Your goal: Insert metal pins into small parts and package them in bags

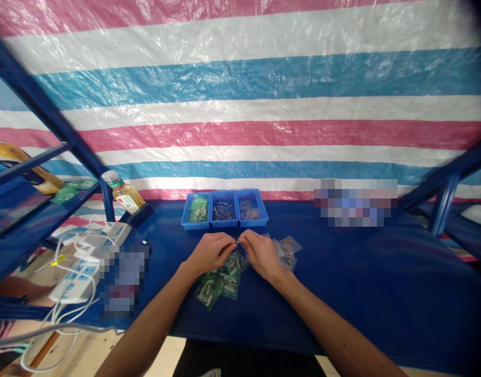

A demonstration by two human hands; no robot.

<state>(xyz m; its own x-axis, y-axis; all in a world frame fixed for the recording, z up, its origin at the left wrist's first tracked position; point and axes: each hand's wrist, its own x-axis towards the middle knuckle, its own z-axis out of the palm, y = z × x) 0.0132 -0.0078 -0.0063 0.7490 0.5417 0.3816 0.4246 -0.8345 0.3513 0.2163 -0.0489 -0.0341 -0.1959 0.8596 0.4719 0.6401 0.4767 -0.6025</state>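
My left hand (213,251) and my right hand (259,252) meet over the blue table, both with fingers pinched together. A tiny pale bit shows between their fingertips; its kind is too small to tell. Below my left hand lie several green-tinted plastic bags (219,285) with silvery cylindrical pieces inside. Beside my right hand are clear plastic bags (288,250) holding thin brownish pins. Just beyond the hands stand three joined blue bins (224,226). The left one holds green bags (199,209), the middle one loose metal pins (223,210), the right one clear bags (249,210).
At the left are white power strips (77,277) with tangled cables and a bottle of yellowish liquid (124,193). Blue metal frame bars (444,204) rise on both sides. A striped plastic sheet (264,136) hangs behind the blue table (354,288). Two areas are pixelated.
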